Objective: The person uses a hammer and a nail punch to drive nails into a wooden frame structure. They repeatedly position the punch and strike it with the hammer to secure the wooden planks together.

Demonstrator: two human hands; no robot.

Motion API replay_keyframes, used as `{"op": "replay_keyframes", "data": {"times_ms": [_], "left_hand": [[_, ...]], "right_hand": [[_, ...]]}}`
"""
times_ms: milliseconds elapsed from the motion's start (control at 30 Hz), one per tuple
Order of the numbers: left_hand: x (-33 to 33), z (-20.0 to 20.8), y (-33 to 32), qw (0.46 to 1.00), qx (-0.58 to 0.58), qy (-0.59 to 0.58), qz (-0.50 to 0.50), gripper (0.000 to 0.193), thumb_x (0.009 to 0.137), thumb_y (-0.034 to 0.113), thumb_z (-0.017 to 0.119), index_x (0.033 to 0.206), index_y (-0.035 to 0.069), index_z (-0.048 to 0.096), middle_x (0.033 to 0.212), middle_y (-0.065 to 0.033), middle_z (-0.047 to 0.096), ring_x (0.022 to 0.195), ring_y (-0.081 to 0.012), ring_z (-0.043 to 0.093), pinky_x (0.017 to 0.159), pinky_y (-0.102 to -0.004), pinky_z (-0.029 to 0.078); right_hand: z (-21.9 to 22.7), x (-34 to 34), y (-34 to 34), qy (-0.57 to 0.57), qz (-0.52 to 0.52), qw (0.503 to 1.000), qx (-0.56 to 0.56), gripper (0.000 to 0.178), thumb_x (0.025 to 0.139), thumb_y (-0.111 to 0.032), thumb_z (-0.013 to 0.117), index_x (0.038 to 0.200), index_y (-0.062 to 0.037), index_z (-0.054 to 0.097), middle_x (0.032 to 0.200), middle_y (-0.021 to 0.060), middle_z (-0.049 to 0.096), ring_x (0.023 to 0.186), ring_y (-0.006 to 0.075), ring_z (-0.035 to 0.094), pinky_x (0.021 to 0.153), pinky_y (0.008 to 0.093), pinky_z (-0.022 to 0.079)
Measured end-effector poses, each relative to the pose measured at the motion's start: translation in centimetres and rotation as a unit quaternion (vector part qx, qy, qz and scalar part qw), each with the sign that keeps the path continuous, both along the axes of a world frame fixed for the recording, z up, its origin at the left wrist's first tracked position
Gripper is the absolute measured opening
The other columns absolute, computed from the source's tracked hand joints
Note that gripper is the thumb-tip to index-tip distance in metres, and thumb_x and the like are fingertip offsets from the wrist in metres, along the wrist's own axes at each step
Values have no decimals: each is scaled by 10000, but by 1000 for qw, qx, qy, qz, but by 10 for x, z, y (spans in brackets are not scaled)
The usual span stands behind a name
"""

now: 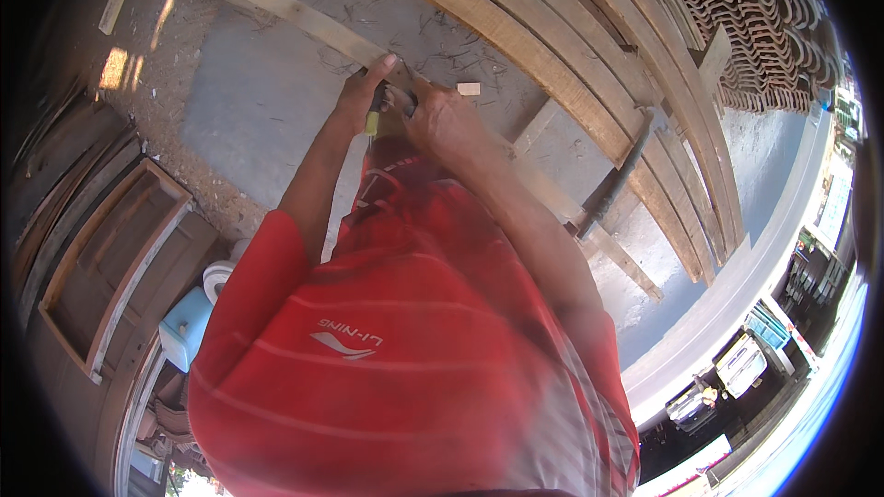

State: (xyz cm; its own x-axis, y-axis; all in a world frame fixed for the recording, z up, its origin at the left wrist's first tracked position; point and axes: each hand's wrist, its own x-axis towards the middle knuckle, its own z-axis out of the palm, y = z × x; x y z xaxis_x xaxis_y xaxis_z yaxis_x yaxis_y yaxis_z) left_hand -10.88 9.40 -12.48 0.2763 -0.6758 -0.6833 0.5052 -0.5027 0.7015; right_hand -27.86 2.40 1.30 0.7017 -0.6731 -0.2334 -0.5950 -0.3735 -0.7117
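Observation:
A long, narrow wooden plank (276, 7) runs from the far left to my hands in front of my body. My left hand (354, 101) is closed at the plank, its thumb lying along the top. Close beside it, my right hand (444, 118) is bent with its fingers curled in; what they grip is hidden. Between the hands shows a small dark object with a yellow-green part (372, 122), its kind not clear. A small pale wood block (469, 89) lies on the floor just beyond my right hand.
Several long boards (525, 37) lie to the right, with a long dark tool (619, 179) across them. Stacked curved tiles (737, 28) stand at the far right. Wooden frames (115, 258) and a light-blue container (186, 327) are on the left. Shavings litter the concrete floor (262, 83).

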Motion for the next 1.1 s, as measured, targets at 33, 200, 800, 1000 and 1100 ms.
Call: {"op": "replay_keyframes", "data": {"times_ms": [33,200,800,1000,1100], "left_hand": [[1,0,0,1000,4,-1,-7,587,835,602,787,1050,66,678,834,-38,635,641,-112,596,539,-271,473],[0,4,2,1000,1,-26,-6,608,828,618,780,1061,65,683,861,-20,651,657,-100,600,544,-256,472],[6,-8,5,999,-35,13,-19,629,793,630,801,1078,86,667,836,7,588,647,-83,575,552,-257,477],[6,0,-3,999,-3,-5,-40,608,827,617,782,1076,82,637,796,-14,579,655,-99,575,576,-260,481],[4,-5,3,999,-2,-23,-25,646,803,630,791,1087,59,684,803,-5,593,657,-102,581,571,-272,483]], "right_hand": [[-2,-2,-2,-4,-7,1000,-1,406,1019,-328,596,1316,-51,614,965,270,728,916,470,694,820,544,541],[39,-41,-32,8,-98,992,80,432,1022,-399,605,1259,-43,666,957,282,721,875,471,698,799,510,547],[17,-60,-32,-75,-119,990,26,481,1078,-434,541,892,0,632,703,134,615,645,231,618,597,382,487],[-48,-5,-38,14,-32,997,-68,461,1072,-405,529,962,22,665,857,275,692,845,471,663,763,491,517],[-35,-1,-33,51,-55,996,-55,485,1075,-419,505,997,25,681,910,291,703,893,478,670,830,499,515]]}}
